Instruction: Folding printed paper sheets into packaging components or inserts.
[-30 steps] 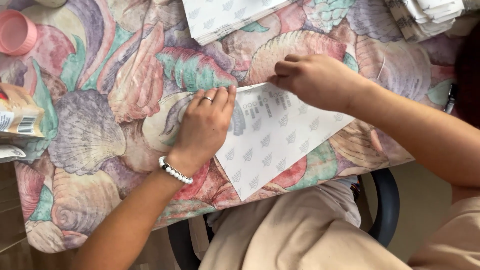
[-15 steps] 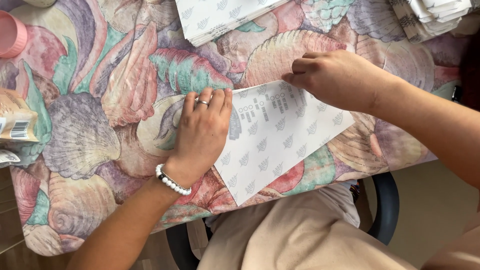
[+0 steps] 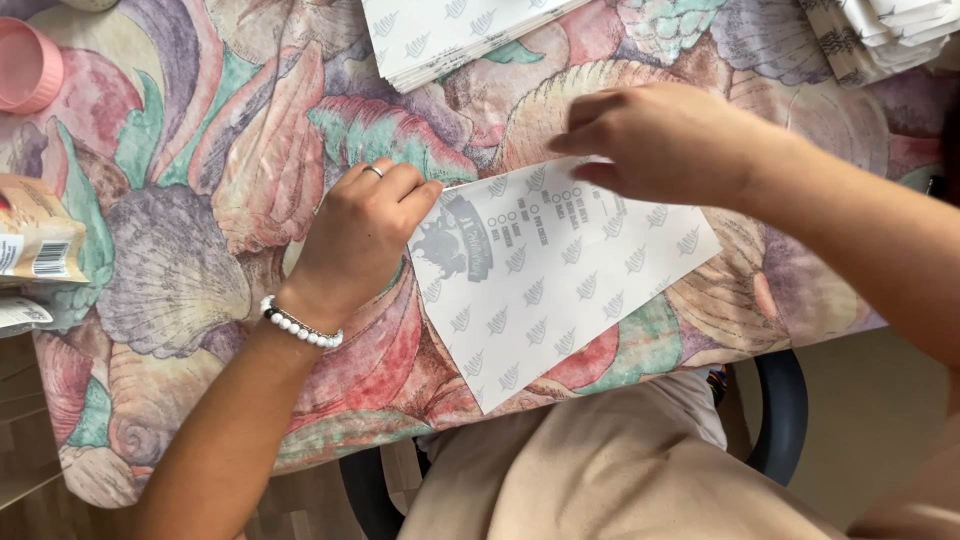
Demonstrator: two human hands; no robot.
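Observation:
A white printed paper sheet point(image 3: 560, 280), folded to a slanted shape with small leaf marks, lies on the shell-patterned tablecloth point(image 3: 200, 230). My left hand point(image 3: 365, 235), with a ring and a white bead bracelet, rests curled at the sheet's left corner and touches its edge. My right hand point(image 3: 660, 140) hovers over the sheet's upper edge, fingertips pinching or pressing the paper there.
A stack of the same white sheets point(image 3: 450, 35) lies at the top centre. Folded white pieces point(image 3: 885, 35) are piled at the top right. A pink round lid point(image 3: 30, 65) sits top left, a tan packet point(image 3: 35, 235) at the left edge.
The sheet has been opened out flatter and now shows a printed face. My left hand slid off the paper to its left corner, and my right hand lifted slightly along the top edge.

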